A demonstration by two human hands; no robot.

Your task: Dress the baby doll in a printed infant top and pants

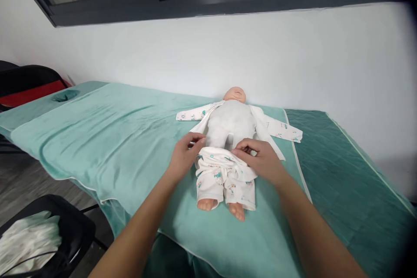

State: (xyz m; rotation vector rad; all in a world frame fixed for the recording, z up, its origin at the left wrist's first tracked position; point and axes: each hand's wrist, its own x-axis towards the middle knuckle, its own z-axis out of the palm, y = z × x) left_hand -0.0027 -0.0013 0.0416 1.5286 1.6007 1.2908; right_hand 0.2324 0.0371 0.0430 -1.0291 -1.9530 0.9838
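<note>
A baby doll (232, 121) lies on its back with a grey-white cloth torso and bare feet toward me. Its white printed shirt (263, 128) is spread open, both sleeves stretched out to the sides. White printed baby pants (224, 171) cover its legs, the waistband bunched around the thighs. My left hand (185, 154) is closed in a pinch at the left end of the waistband; its fingertips partly hide the cloth. On the other side, my right hand (260, 158) pinches the waistband near the doll's right-hand thigh in view.
The doll lies on a bed covered with a light green sheet (107, 139); a darker green quilted cover (335, 173) shows at right. A white wall (146, 56) and window stand behind. At lower left, a black chair (78, 226) holds a crumpled pale cloth (31, 239).
</note>
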